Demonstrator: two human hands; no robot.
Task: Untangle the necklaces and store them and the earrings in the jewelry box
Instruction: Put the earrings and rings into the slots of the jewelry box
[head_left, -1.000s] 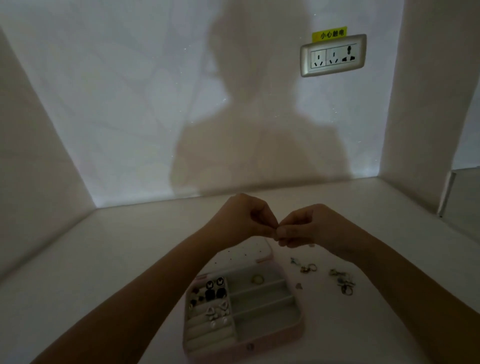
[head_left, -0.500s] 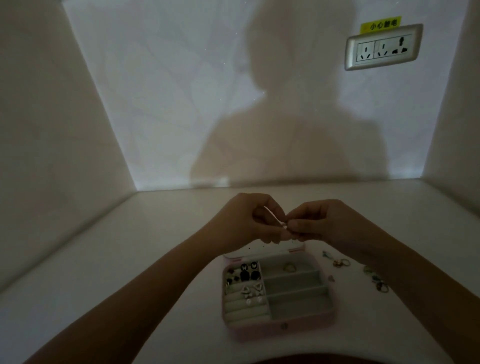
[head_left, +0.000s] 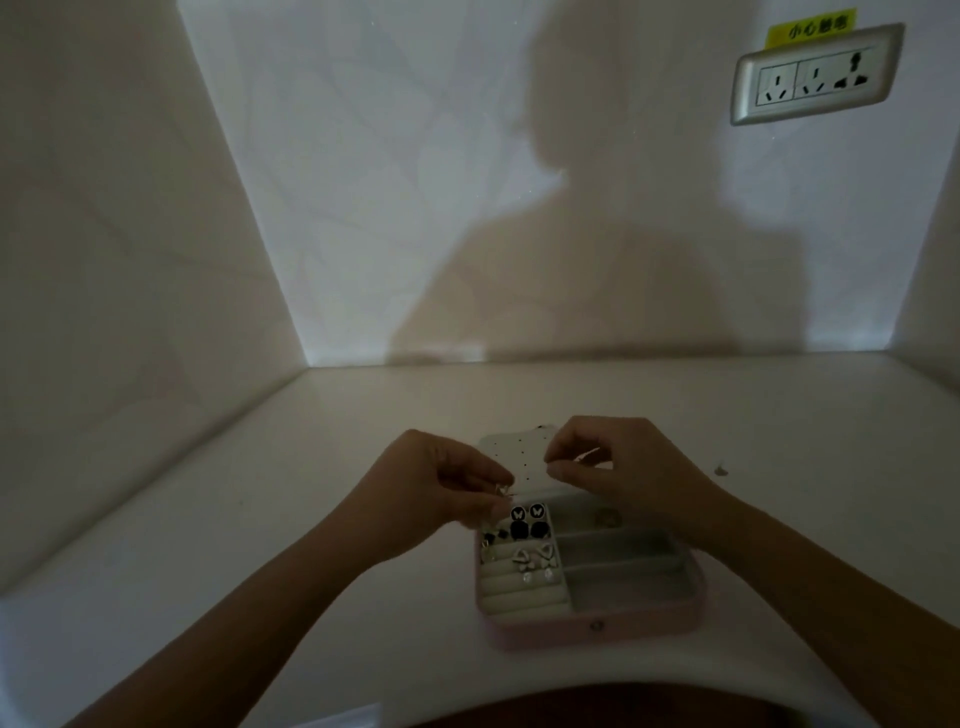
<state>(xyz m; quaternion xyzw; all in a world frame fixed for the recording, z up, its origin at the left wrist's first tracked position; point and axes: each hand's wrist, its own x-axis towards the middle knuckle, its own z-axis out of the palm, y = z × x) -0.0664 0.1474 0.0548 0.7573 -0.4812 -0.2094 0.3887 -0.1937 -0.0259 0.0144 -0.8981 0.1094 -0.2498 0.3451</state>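
Both forearms reach in from the near edge of the counter (head_left: 260, 493) and meet above the far end of the jewelry box (head_left: 597, 631). The left hand (head_left: 441, 488) is turned palm inward, its fingers curled, with thumb and forefinger pinched on a small pale earring (head_left: 503, 488) just over the box's far left corner. The right hand (head_left: 628, 467) is arched above the hinge line with its knuckles up. Its thumb and forefinger tips are drawn together, with a faint glint beside them. Whether they pinch anything is too dim to tell. The two hands are a little apart, with the lid (head_left: 519, 460) showing between them. The box is pink, lies open and sits near the counter's near edge, right of the middle. Its pale lid is dotted with small holes and laid back toward the far edge. In the left half, padded rolls hold black earrings (head_left: 524, 529) at the far end and white bow-like earrings (head_left: 532, 558) below them. The right half is split into long compartments, and the farthest holds a small round piece (head_left: 605, 516). A tiny item (head_left: 721, 470) lies on the counter toward the right edge, well apart from the box.
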